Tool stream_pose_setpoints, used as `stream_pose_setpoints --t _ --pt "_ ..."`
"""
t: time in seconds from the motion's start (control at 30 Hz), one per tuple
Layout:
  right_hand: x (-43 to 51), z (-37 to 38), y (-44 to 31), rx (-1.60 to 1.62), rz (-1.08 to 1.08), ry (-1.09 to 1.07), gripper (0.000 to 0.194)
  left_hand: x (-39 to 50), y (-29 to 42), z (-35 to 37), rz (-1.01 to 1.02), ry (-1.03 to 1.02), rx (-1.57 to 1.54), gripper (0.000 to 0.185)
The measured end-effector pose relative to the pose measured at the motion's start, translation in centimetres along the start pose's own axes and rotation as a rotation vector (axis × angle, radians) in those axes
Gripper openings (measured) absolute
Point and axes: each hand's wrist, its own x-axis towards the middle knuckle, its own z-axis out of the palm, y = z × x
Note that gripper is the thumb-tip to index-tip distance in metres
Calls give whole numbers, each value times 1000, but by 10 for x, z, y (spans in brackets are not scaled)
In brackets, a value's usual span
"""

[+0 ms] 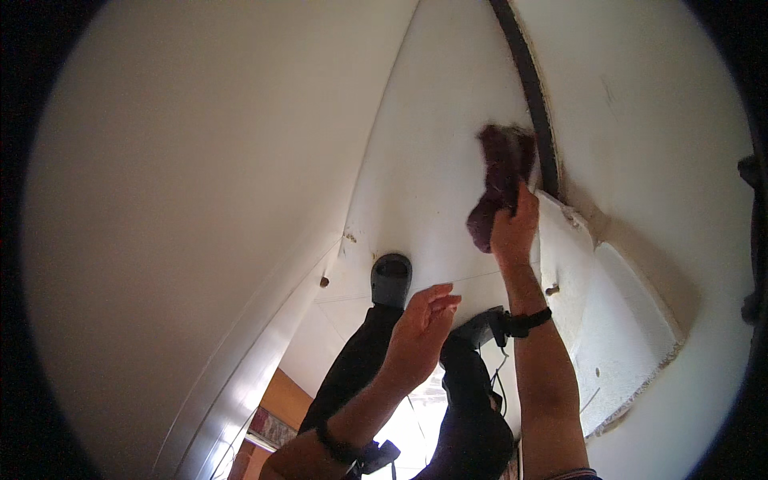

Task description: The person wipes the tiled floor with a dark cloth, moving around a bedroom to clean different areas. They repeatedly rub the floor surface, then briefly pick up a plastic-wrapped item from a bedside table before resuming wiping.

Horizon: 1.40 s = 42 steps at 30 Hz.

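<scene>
A bunched dark maroon cloth (501,174) is gripped in my right hand (517,231), its far end blurred. The cloth reaches close to a dark curved strip (535,102) that runs along the base of the right wall. Whether it touches the floor or the strip, I cannot tell. My left hand (423,330) hangs over the floor in front of my legs, holding nothing, with its fingers slightly bent and somewhat apart. A black strap with a small device (522,324) is around my right wrist. A similar strap (339,444) circles my left wrist.
A pale wall (210,150) rises on the left. Pale floor tiles (420,180) narrow between it and the right wall (648,120). A white ledge with rough, chipped edges (600,324) juts out beside my right arm. My dark sandal (391,279) stands near a small brown door stop or knob (324,281).
</scene>
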Motion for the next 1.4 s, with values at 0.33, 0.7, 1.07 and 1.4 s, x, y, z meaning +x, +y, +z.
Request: stream_pose_setpoints --t 0.33,0.7,1.07,1.4 --pt "34 57 72 -298 434 -102 66 269 -39 -94 -18 216 1417 51" --pt "127 78 21 -495 115 -62 73 332 23 -94 15 116 1707 82" --pt "225 73 -57 -484 -32 -9 72 309 16 -100 112 242 1709 79" --pt "239 59 -88 -69 -214 -50 105 234 -11 -109 52 242 1664 76"
